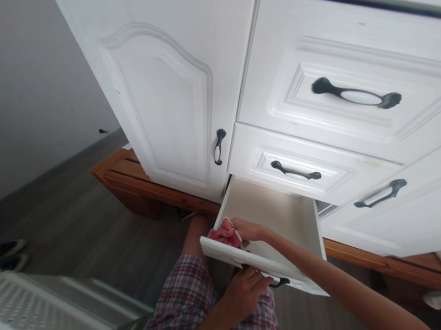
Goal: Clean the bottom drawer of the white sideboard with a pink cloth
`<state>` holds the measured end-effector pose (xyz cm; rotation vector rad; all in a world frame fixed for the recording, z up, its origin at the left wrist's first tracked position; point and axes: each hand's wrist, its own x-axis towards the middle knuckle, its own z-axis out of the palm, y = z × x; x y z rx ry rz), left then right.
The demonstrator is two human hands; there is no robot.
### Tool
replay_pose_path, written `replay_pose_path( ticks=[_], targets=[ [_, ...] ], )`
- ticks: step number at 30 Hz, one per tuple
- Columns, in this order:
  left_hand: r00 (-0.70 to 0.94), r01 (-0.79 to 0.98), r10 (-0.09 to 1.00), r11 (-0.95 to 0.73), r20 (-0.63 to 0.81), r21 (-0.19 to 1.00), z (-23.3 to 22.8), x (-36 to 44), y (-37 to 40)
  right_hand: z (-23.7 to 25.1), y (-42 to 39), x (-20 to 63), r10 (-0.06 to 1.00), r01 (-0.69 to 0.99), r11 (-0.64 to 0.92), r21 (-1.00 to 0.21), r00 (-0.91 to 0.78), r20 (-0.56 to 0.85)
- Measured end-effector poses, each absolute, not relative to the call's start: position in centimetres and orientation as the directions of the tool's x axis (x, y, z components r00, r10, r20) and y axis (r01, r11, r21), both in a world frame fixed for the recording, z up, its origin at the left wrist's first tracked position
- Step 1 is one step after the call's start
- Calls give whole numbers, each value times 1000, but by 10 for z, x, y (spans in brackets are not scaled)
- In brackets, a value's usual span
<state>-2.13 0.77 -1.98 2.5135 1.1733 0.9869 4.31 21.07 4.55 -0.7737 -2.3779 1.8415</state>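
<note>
Wiping inside the open bottom drawer | my right hand closed on pink cloth at front-left corner | left hand grips drawer handle | I'd steady the drawer, press cloth flat along the corners.

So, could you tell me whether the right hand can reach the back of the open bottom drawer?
Probably yes: the right hand already holds a pink cloth inside the open drawer, and the bare drawer floor behind it looks unobstructed. The left hand grips the front handle.
</note>
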Motion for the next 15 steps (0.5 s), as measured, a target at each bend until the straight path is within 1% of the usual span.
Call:
replay_pose_path(
  ticks=[2,5,8,11,15],
  targets=[
    [457,612,737,-667,497,426,-21,-21,8,37,209,43,433,354,150,-923,-863,-261],
    [446,608,730,-672,518,424,-22,-21,8,27,206,41,509,328,146,-933,-834,-214],
    [459,620,731,-671,505,407,-22,-22,7,18,205,35,575,313,150,-938,-799,-175],
    [475,631,735,-668,484,396,-23,-22,7,14,203,31,625,319,155,-935,-764,-157],
    [469,607,722,-682,509,407,-26,-21,8,14,197,31,681,322,158,-933,-720,-134]
  ],
)
